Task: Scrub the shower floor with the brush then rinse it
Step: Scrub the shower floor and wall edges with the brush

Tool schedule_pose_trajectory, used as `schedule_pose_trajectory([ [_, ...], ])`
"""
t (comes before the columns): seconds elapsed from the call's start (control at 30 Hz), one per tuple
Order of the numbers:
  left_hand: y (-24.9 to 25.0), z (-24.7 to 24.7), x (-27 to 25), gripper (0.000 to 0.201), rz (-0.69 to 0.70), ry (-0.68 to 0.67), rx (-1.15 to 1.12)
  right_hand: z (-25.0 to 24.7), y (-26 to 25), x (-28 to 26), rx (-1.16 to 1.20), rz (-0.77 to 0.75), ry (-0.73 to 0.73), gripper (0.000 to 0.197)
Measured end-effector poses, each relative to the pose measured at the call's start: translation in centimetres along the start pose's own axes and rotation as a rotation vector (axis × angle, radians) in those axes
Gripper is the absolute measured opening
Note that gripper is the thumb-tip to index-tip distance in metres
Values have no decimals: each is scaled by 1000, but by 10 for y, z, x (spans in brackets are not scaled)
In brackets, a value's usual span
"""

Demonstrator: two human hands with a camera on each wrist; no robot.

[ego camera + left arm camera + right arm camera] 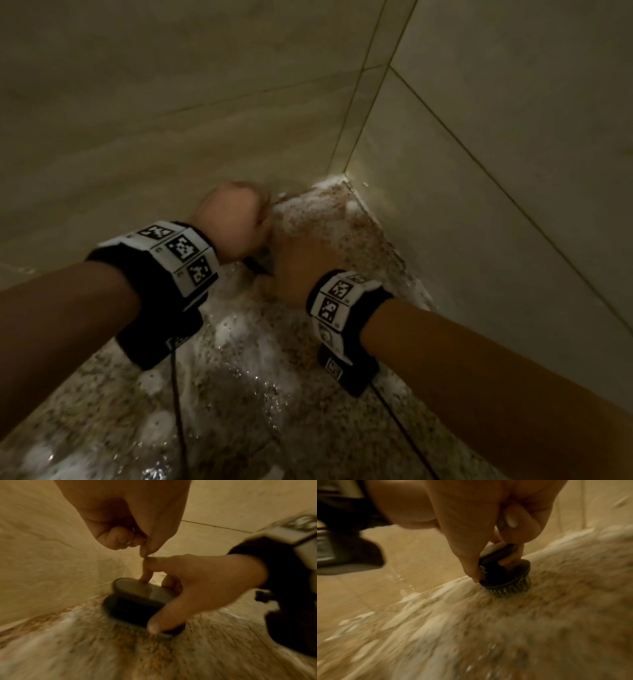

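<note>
A: The brush (137,601) sat bristles-down on the shower floor (246,387), close in to the corner (346,178) where the two tiled walls met. Whose hand had it?

B: The right hand (298,270). Its fingers were curled round the dark handle from above, thumb down one side, the others round the far side. The right wrist view showed the brush (505,577) pressed flat, bristles splayed on the wet stone.

A: And the left hand (236,219)?

B: Balled into a loose fist just above and beside the right one, knuckles almost touching it. It held nothing that I could see.

A: So which way did the brush lie?

B: Its long axis ran roughly along the foot of the left wall (42,547), with the corner beyond its far end. The foam (239,335) lay mostly on the near side, towards the person.

A: Then the next stroke?

B: I judged it had little room ahead; a pull back from the corner, along that axis, looked the freer way. The right hand was the one placed to do it.
</note>
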State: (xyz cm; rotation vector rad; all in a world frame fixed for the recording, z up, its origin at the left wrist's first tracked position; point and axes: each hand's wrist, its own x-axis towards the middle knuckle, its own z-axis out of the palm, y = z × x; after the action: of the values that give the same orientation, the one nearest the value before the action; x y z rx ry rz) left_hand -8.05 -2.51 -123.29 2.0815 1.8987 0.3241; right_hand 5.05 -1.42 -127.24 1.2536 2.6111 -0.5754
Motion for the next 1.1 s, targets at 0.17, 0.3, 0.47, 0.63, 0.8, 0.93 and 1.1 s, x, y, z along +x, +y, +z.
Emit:
schedule_pose_trajectory([
  [0.17, 5, 3, 5, 15, 11, 52, -81, -33, 59, 7, 98, 315, 132, 59],
  [0.3, -3, 11, -5, 8, -12, 20, -87, -30, 74, 4, -5, 501, 141, 69],
  [0.47, 14, 12, 2, 12, -20, 20, -108, -16, 44, 28, 34, 456, 167, 54],
  [0.63, 22, 16, 11, 10, -38, -14, -105, -34, 64, 54, 179, 544, 155, 65],
  [0.8, 3, 19, 9, 6, -71, -21, -109, -30, 91, 42, 108, 555, 196, 68],
  [0.93, -1, 29, 4, 12, -100, -107, -79, -7, 71, 25, 117, 339, 203, 62],
  [1.1, 20, 29, 16, 9, -76, -98, -102, -4, 74, 21, 232, 468, 178, 85],
])
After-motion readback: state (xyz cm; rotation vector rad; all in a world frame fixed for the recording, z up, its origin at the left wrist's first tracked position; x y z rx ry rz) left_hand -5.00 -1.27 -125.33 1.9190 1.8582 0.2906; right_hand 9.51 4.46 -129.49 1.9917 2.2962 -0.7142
